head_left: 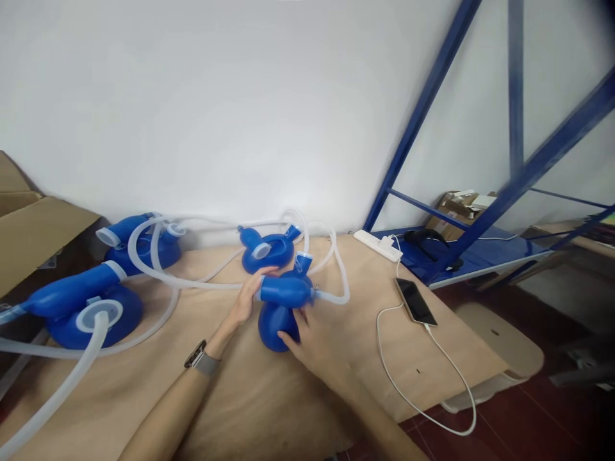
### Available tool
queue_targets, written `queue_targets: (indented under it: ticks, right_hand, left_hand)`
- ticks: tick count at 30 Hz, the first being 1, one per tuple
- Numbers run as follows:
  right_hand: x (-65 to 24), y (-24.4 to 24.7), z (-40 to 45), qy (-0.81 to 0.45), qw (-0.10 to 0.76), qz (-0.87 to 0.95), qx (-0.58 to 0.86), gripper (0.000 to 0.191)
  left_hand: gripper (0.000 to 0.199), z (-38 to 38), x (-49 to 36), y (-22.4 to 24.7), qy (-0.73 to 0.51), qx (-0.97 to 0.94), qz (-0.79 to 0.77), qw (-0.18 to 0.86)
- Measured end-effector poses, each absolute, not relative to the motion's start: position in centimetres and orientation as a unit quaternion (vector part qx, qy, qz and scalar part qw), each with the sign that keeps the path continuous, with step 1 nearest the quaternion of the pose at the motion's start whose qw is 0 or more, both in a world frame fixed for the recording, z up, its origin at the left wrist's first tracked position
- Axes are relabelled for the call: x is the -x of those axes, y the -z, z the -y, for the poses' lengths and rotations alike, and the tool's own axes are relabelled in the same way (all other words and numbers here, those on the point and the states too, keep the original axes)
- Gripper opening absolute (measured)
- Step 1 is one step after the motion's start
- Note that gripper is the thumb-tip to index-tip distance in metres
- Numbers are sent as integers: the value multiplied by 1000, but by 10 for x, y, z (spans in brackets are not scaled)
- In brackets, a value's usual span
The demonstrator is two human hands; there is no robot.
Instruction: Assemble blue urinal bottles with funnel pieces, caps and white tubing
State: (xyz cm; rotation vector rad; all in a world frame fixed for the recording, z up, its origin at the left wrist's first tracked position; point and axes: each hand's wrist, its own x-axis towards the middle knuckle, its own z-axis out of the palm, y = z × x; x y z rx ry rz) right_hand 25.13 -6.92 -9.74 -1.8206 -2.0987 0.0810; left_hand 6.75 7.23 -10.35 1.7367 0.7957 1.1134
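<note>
A blue plastic vessel [286, 291] with a clear-rimmed mouth, a short capped spout and a pale tube stands near the middle of the wooden table. My left hand [247, 298], below a wristwatch, rests against its mouth end with the fingers reaching behind it. On the lower right side, my right hand [305, 336] grips the body, thumb in front and fingers partly hidden. Just behind is a similar blue vessel [269, 253], touched by neither hand.
More blue vessels [96, 307] with looping clear tubes [192, 283] lie at the left beside an open cardboard box [48, 237]. To the right are a power strip [377, 245], a cabled phone [416, 301], a stool [500, 339] and a blue metal frame [423, 102].
</note>
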Motion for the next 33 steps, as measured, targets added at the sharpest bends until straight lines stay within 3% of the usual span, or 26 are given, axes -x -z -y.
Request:
queue_targets:
  ticks: [2, 4, 7, 9, 11, 13, 17, 24, 28, 33]
  right_hand:
    - [-258, 76, 73, -79, 157, 774, 609, 62]
    - [-265, 51, 76, -145, 170, 796, 562, 48]
    - [-268, 17, 68, -126, 270, 784, 544, 30]
    - [-265, 4, 50, -34, 303, 779, 548, 40]
    - [-261, 1, 27, -7, 263, 780, 568, 68]
    - [-260, 3, 4, -57, 194, 788, 581, 81]
    - [-261, 5, -17, -108, 129, 798, 579, 65]
    - [-268, -1, -14, -124, 156, 801, 565, 57]
    - [-269, 1, -15, -123, 152, 788, 584, 57]
    - [-264, 4, -15, -102, 169, 778, 597, 55]
  left_hand:
    - [56, -71, -65, 91, -444, -711, -335, 431]
    - [51, -70, -64, 85, -436, -722, -361, 397]
    - [49, -70, -64, 83, -438, -730, -378, 364]
    - [46, -68, -64, 83, -445, -730, -383, 351]
    - [43, -65, -65, 83, -448, -731, -392, 335]
    - [40, -61, -65, 83, -447, -728, -409, 321]
    - [42, -59, -65, 87, -455, -706, -443, 313]
    - [52, -75, -60, 94, -473, -644, -482, 360]
    - [73, -74, -54, 78, -413, -655, -458, 436]
    - [50, -55, -66, 74, -419, -668, -454, 415]
